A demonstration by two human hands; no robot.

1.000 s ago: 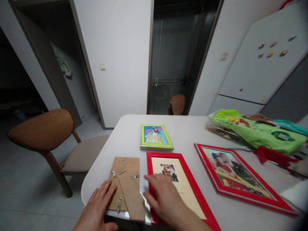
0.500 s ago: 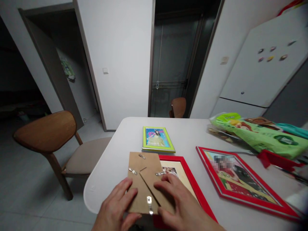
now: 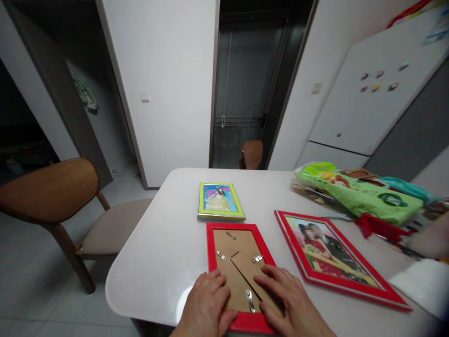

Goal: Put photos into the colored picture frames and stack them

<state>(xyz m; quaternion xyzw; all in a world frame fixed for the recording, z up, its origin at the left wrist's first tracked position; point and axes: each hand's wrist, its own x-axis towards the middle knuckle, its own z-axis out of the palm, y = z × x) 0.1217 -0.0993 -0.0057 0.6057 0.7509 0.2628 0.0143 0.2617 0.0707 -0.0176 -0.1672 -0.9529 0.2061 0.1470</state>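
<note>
A brown backing board (image 3: 242, 276) with metal clips, a hanger and a slanted slit lies within a red picture frame (image 3: 210, 241), which rests back side up on the table. My left hand (image 3: 206, 304) grips the frame's lower left corner, fingers bent over its left side and thumb by the bottom edge. On the board's lower right lies my right hand (image 3: 289, 299), fingers spread apart, thumb near the bottom clip. Just beyond is a small green picture frame (image 3: 220, 216) holding a photo. Another red picture frame (image 3: 305, 269) with a photo lies to the right.
At the table's (image 3: 157, 262) right side sit a green plastic package (image 3: 379, 196), a red object (image 3: 380, 228) and a white item (image 3: 424, 283). A wooden chair (image 3: 52, 187) stands on the left. Behind are a doorway and a white fridge (image 3: 354, 103).
Both hands have brought the backing board down and right onto the red frame, where it now lies within the border. The camera view has shifted slightly right.
</note>
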